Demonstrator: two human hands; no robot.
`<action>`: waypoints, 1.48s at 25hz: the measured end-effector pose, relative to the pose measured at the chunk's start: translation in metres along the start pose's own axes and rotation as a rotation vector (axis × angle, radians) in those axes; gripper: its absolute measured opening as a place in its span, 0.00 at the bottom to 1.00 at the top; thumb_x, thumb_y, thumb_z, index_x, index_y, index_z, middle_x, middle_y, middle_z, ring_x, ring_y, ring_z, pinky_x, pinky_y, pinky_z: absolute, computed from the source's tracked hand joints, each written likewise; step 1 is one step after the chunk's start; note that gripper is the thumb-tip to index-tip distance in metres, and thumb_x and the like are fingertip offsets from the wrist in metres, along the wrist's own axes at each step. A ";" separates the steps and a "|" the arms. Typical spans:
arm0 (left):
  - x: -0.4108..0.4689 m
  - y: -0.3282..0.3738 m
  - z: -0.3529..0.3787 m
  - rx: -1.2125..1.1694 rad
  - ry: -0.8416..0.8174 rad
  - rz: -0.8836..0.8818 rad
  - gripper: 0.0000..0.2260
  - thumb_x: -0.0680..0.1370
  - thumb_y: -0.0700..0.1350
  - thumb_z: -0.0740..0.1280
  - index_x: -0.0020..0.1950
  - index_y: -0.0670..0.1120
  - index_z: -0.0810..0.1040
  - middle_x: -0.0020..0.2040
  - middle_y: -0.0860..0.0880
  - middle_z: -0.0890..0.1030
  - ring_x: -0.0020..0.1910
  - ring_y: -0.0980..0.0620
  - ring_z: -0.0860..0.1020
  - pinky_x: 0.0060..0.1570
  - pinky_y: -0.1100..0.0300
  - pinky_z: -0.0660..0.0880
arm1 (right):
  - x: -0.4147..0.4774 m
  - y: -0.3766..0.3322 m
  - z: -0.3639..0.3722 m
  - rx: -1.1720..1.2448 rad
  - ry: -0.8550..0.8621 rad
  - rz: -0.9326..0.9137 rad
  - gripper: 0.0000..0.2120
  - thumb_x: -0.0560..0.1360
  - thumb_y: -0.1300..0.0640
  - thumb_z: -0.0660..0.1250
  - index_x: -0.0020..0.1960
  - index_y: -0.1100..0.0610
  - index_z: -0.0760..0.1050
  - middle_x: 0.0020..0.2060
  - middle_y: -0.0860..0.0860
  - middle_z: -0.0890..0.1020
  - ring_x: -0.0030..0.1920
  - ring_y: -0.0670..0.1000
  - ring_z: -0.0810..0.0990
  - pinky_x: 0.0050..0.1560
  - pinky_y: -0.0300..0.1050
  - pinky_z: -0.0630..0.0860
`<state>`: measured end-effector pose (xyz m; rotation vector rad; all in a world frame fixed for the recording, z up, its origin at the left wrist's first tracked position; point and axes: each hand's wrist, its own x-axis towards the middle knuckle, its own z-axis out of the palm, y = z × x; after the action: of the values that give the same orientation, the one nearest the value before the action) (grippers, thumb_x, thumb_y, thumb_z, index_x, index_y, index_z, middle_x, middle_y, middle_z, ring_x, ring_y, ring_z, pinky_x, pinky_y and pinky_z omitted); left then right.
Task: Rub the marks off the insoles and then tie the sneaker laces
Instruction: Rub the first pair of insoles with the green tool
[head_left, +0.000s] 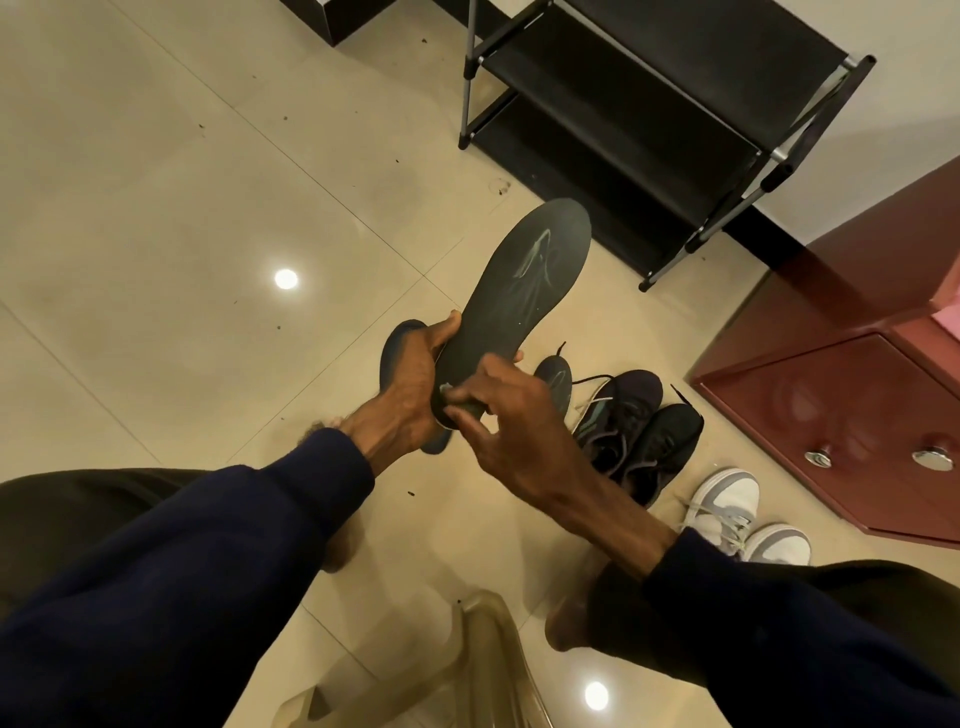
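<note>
insoles counted: three. one dark grey flat insole (524, 291) with pale chalky streaks is held up over the floor, toe pointing away toward the rack. the left hand (415, 379) grips its heel end, fingers curled round the edge. the right hand (501, 421) pinches the same heel end between thumb and fingertips (451, 411); cannot tell whether something small sits in that pinch. a second dark blue insole (397, 348) shows behind the left hand; held or lying on the floor, cannot tell. a third dark blue insole (554, 378), pale mark on it, lies just beside the shoes. sneakers counted: four. two black lace-up sneakers (641, 431) side by side with loose laces, and two white and grey sneakers (727, 501) near them, against the cabinet edge. one black shoe rack with metal tubes (623, 130) stands by the wall, and one dark red cabinet (831, 395) carries two chrome knobs (818, 457). the rim of one clear plastic seat (485, 639) shows between the knees. the right side is crowded; glossy beige tile floor (156, 234) lies open to the left of the hands, with two light reflections.
</note>
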<state>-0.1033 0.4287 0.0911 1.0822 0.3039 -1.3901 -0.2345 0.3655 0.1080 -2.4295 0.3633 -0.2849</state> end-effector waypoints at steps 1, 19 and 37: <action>0.000 -0.001 0.000 0.007 0.006 0.002 0.22 0.84 0.56 0.60 0.62 0.39 0.81 0.53 0.39 0.85 0.40 0.45 0.85 0.36 0.56 0.81 | 0.001 0.002 -0.003 -0.010 -0.042 -0.031 0.06 0.75 0.63 0.75 0.51 0.62 0.84 0.42 0.53 0.79 0.42 0.48 0.75 0.41 0.37 0.72; 0.000 -0.004 0.002 -0.021 -0.016 -0.035 0.21 0.82 0.56 0.63 0.61 0.41 0.83 0.57 0.40 0.85 0.50 0.43 0.84 0.46 0.54 0.83 | 0.001 0.002 -0.002 0.013 -0.042 -0.036 0.06 0.75 0.62 0.75 0.52 0.62 0.85 0.42 0.54 0.79 0.42 0.49 0.75 0.41 0.39 0.73; 0.004 -0.007 -0.001 -0.005 0.045 0.039 0.18 0.82 0.53 0.66 0.63 0.41 0.82 0.60 0.38 0.83 0.47 0.43 0.83 0.46 0.51 0.82 | 0.004 0.004 -0.003 0.027 0.026 0.026 0.07 0.75 0.61 0.76 0.52 0.61 0.85 0.42 0.54 0.79 0.40 0.49 0.76 0.39 0.42 0.76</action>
<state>-0.1077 0.4284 0.0847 1.1105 0.3173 -1.3315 -0.2327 0.3598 0.1077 -2.3947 0.3996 -0.3085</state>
